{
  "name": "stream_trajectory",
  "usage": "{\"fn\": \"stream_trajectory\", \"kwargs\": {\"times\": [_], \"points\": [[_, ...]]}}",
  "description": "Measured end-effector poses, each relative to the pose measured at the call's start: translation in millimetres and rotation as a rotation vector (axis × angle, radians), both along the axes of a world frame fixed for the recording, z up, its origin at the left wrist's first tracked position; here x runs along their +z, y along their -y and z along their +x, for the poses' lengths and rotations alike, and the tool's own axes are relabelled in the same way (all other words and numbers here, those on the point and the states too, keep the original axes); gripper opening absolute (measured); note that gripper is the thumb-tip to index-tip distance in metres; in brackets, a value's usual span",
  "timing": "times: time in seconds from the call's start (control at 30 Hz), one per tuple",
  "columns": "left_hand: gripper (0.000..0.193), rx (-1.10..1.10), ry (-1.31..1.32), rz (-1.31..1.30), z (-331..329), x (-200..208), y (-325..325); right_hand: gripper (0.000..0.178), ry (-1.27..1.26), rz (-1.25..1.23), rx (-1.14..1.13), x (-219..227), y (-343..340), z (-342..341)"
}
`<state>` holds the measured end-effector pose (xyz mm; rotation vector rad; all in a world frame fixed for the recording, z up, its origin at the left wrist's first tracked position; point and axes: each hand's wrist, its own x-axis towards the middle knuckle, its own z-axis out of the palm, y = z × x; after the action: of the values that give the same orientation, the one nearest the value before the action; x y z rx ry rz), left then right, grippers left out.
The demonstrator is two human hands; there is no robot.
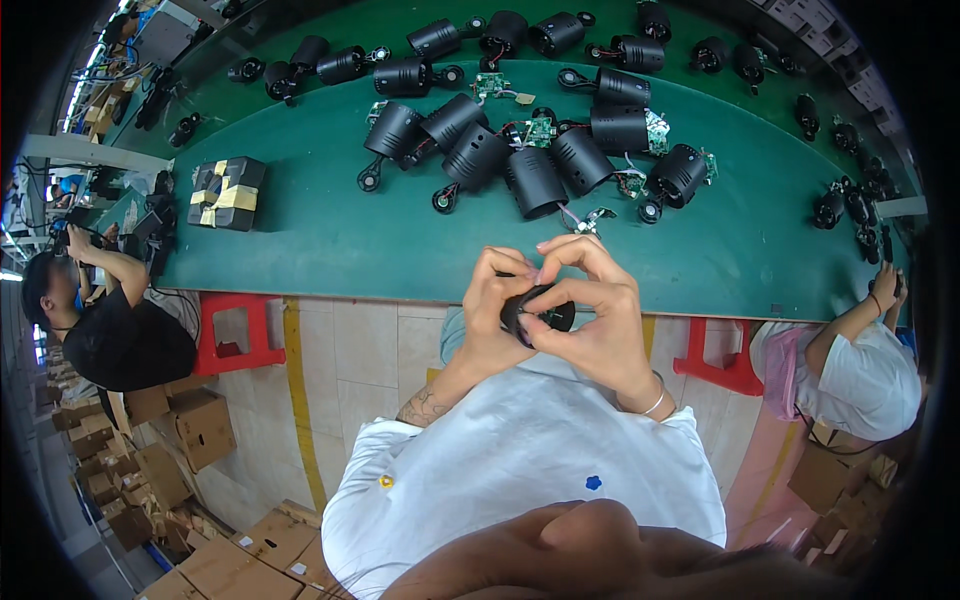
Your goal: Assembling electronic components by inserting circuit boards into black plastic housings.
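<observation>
Just off the front edge of the green table, both of my hands are closed around a black cylindrical housing (563,318). Its open end faces up toward me, and much of its body is hidden by my fingers. My left hand (492,308) grips its left side. The thumb and index finger of my right hand (598,312) are bent in at the rim; what they pinch there is too small to make out. Beyond my hands lies a similar black housing (535,185) with a small green circuit board (592,222) wired to it.
Several more black housings (475,155) with boards and round end pieces lie across the green table (310,240). A taped black block (225,195) sits at the left. Seated co-workers (130,320) flank me, near red stools (235,335). Cardboard boxes (200,425) stand behind on the left.
</observation>
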<state>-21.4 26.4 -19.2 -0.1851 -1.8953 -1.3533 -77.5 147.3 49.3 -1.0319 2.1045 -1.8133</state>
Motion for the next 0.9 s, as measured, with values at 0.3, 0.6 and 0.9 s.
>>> {"fn": "stream_trajectory", "kwargs": {"times": [0.3,0.6,0.9], "points": [[0.046,0.150,-0.052,-0.002,-2.9,0.2,0.4,0.021,0.131,-0.075,-0.085,-17.9,4.3,13.4],[0.047,0.185,-0.078,-0.131,-2.8,-4.1,1.9,0.049,0.631,-0.371,0.136,-34.6,8.7,11.7],[0.050,0.131,-0.037,-0.067,0.2,0.8,4.5,0.055,0.709,-0.371,0.147,-31.6,9.6,12.8]]}}
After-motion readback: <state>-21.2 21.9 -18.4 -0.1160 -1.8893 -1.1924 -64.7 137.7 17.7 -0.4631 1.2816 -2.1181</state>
